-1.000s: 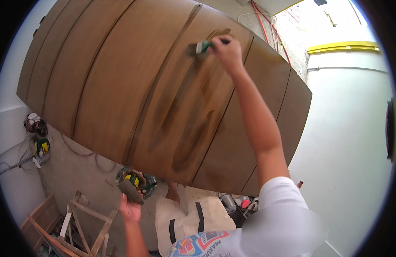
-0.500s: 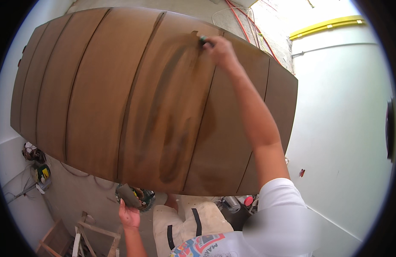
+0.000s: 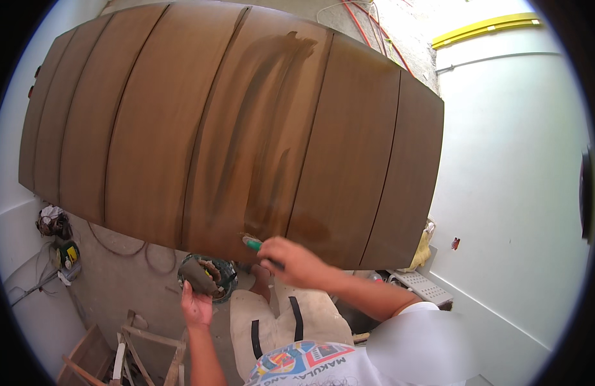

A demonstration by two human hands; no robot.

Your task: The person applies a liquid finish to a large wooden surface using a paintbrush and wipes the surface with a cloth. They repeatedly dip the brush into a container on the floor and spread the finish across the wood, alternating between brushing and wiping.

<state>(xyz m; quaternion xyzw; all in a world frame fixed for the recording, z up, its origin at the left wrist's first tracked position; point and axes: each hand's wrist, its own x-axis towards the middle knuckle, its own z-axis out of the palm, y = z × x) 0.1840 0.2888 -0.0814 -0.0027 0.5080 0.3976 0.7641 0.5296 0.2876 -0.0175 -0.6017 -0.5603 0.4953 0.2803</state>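
A large brown wooden panel (image 3: 152, 116) with dark grooves lies across the view, and dark wet-looking streaks (image 3: 246, 116) run along one of its middle boards. My right hand (image 3: 297, 262) is closed round a paintbrush (image 3: 252, 243) with a green part near its head and a dark handle. The brush head touches the panel close to its near edge, at the lower end of the streaks. Lower left, my left hand (image 3: 197, 307) grips a flat grey-brown piece (image 3: 199, 275); its kind is unclear. This piece is just off the panel's near edge, above a dark round container.
The dark round container (image 3: 226, 276) stands on the floor beside my leg. Wooden frames (image 3: 152, 341) are at lower left, with tools and cables (image 3: 67, 254) by the left wall. Red hoses (image 3: 358, 22) lie beyond the panel. A white wall (image 3: 503, 167) bounds the right side.
My right hand has drawn the brush from the panel's far edge back to its near edge, leaving darker streaks. The left hand stays low with the flat piece, slightly turned.
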